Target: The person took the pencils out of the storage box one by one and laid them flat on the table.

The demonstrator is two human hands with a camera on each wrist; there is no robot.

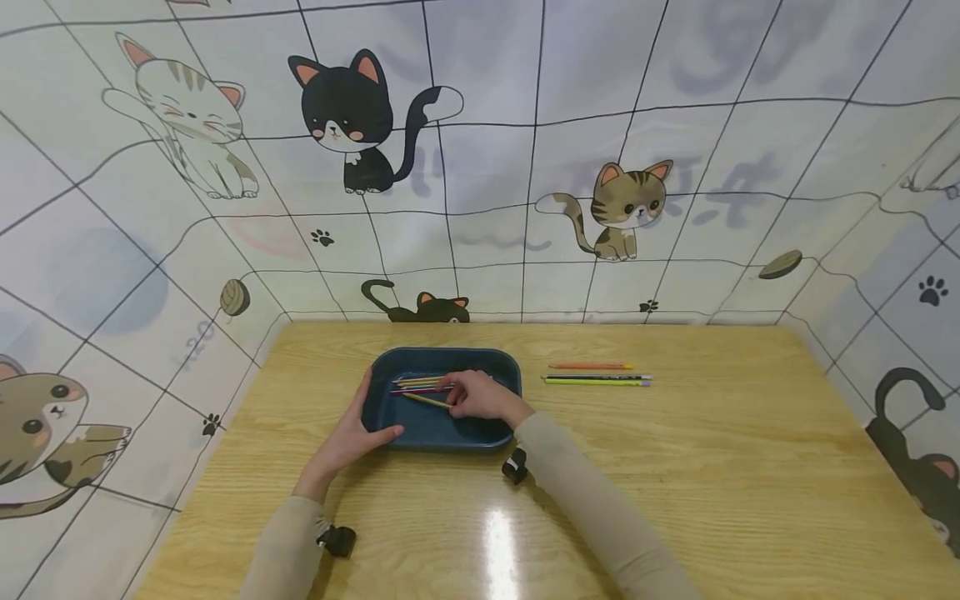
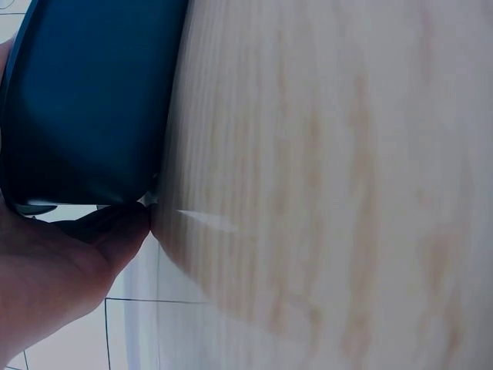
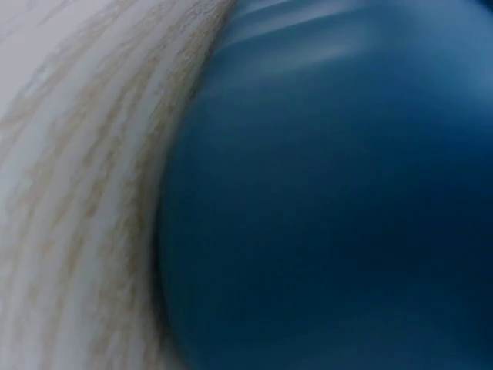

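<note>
A dark blue tray [image 1: 495, 367] sits on the wooden table [image 1: 675, 467], with several pencils [image 1: 420, 383] lying inside it. My left hand [image 1: 352, 433] grips the tray's near left corner, thumb along the front rim. My right hand [image 1: 480, 395] reaches into the tray and pinches a yellow pencil [image 1: 426, 401] by one end. In the left wrist view my palm [image 2: 54, 277] presses against the tray's outer wall [image 2: 85, 100]. The right wrist view shows only the tray's blue side [image 3: 339, 200] blurred, beside the wood.
Three more pencils lie on the table right of the tray: an orange one [image 1: 589, 366] and a dark and a green-yellow one [image 1: 597, 380] side by side. Cat-print fabric walls [image 1: 525, 167] enclose the table on three sides.
</note>
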